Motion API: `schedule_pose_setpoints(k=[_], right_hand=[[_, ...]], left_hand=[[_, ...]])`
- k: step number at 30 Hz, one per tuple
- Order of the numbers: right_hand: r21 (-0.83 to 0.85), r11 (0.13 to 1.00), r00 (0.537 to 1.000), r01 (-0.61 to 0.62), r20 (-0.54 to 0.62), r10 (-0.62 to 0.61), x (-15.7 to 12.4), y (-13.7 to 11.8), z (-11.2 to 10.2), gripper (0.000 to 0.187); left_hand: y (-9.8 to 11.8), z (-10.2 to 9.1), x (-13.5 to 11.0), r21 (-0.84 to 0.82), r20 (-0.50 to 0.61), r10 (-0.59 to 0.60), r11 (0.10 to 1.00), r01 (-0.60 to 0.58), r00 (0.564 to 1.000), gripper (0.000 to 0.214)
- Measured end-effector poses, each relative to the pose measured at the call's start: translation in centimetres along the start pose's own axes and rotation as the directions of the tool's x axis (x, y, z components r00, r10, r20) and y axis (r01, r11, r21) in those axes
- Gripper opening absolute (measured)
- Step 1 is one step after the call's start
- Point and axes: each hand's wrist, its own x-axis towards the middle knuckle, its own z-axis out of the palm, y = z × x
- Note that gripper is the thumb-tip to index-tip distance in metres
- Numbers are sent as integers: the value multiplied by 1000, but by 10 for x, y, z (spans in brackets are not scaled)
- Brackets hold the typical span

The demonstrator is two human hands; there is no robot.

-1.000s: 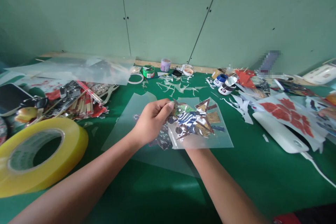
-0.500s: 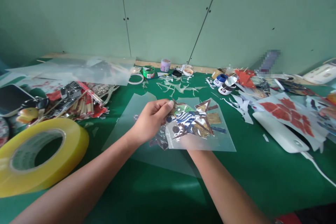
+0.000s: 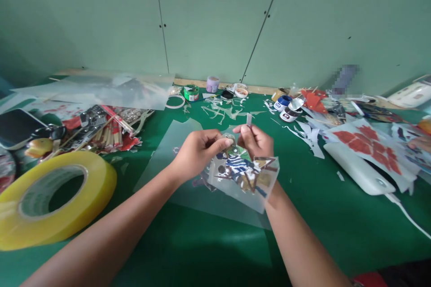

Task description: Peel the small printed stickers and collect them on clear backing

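My left hand (image 3: 198, 152) pinches the top edge of a translucent sheet with a painted cutout figure (image 3: 239, 163) on it, striped blue and white with brown and green parts. My right hand (image 3: 256, 141) is closed close beside it, by the figure's upper end. A small greyish strip (image 3: 249, 119) sticks up from my right fingertips; its material is unclear. Under both hands lies a larger translucent sheet (image 3: 168, 157) with dark painted shapes, partly hidden.
A big yellow tape roll (image 3: 97, 184) stands near on the left, before a pile of sticks (image 3: 107, 130) and odds and ends. Paint jars (image 3: 285, 104) and paper scraps (image 3: 229, 112) lie farther back. At right is a white device (image 3: 360, 170) under a red-painted sheet (image 3: 367, 141).
My right hand has come out from behind the painted sheet to its upper right, with a small strip in its fingers. The sheet's right end has tilted downward.
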Motion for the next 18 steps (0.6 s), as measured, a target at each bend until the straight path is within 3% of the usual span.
schedule_pose_setpoints(k=[4, 8, 11, 16, 18], right_hand=[[187, 975, 988, -121, 117, 100, 1, 0, -2, 44], [128, 989, 968, -78, 248, 44, -3, 0, 3, 37], [64, 998, 975, -3, 223, -12, -5, -2, 8, 35], [-34, 999, 982, 27, 186, -21, -3, -2, 8, 29], [-106, 994, 986, 7, 167, 10, -1, 1, 6, 30]], left_hand=[[-4, -6, 5, 50, -78, -18, 998, 22, 997, 32], [-6, -8, 6, 18, -143, -48, 999, 51, 989, 30], [-3, -8, 6, -41, -121, -91, 995, 87, 989, 33], [-7, -10, 6, -117, 25, -152, 981, 153, 988, 23], [-15, -11, 7, -44, -25, -110, 993, 109, 994, 19]])
